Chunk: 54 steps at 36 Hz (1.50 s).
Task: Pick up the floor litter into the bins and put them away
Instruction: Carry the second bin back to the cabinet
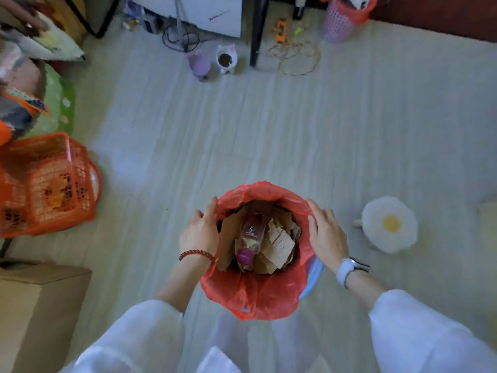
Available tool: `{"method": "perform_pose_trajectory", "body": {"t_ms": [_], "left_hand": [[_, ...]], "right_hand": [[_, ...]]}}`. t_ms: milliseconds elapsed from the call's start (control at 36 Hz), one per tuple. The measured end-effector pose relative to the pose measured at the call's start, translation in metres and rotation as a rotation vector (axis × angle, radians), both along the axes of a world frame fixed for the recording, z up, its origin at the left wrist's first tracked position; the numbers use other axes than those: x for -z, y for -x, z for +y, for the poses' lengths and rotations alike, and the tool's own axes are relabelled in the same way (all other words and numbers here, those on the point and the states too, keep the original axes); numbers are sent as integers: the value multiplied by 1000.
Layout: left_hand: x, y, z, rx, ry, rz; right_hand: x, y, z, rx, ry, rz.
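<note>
A bin lined with a red plastic bag [252, 294] stands on the floor in front of me. Inside lie torn brown cardboard pieces [279, 238] and a bottle with a purple cap [248, 240]. My left hand [200, 232] grips the bag-covered rim on the left side, thumb inside the rim. My right hand [326, 232] lies over the rim on the right side, fingers curved around it. A second bin, pink with a red liner [341, 22], stands at the far right by the wall.
An orange mesh basket [45, 184] sits at the left and a cardboard box [35, 305] at the lower left. A fried-egg cushion [390, 224] lies right of the bin. A purple cup [199, 63], a white cat-shaped pot [227, 59], cables and a table leg [258, 30] are at the back.
</note>
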<state>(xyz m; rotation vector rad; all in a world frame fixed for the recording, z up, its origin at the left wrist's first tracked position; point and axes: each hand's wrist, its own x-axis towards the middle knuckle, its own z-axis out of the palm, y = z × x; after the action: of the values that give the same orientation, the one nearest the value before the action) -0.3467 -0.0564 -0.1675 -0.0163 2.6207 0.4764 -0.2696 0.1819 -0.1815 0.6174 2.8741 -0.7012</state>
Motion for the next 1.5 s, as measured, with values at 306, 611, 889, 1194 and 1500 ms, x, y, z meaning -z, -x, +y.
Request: {"method": "perform_pose_trajectory", "body": {"t_ms": [306,611,889,1194,1500], "left_hand": [[-38,-96,208,566,-145,49],[-28,-273,422,1072,-107,23],[-4,-397,565,1475,-84,-93],[32,-584,730,1981,-65,-171],[161,-764,815,2129,87,-266]], "right_hand": [[-35,-215,129,675,71,118],[-31,-448,232,1148,142,66],[-20,-579,284,1531,192,38],[22,-708,329,2073,97,46],[144,-853,378,2302,184,23]]}}
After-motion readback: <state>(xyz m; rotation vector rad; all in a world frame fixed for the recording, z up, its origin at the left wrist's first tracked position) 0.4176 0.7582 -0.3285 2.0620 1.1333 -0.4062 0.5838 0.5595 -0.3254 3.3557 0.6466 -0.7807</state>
